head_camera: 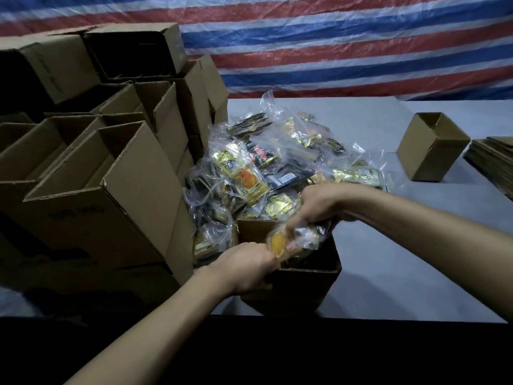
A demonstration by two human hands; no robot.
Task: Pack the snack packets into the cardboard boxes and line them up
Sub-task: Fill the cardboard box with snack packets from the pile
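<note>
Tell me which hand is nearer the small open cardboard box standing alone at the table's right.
Right. The right hand holds a clear-wrapped snack packet over the near brown cardboard box, left of the lone box; the left hand grips that near box's front-left rim, farther left.

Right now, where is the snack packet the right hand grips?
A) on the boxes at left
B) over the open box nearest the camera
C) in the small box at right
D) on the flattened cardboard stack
B: the right hand holds the snack packet just above the open box.
</note>
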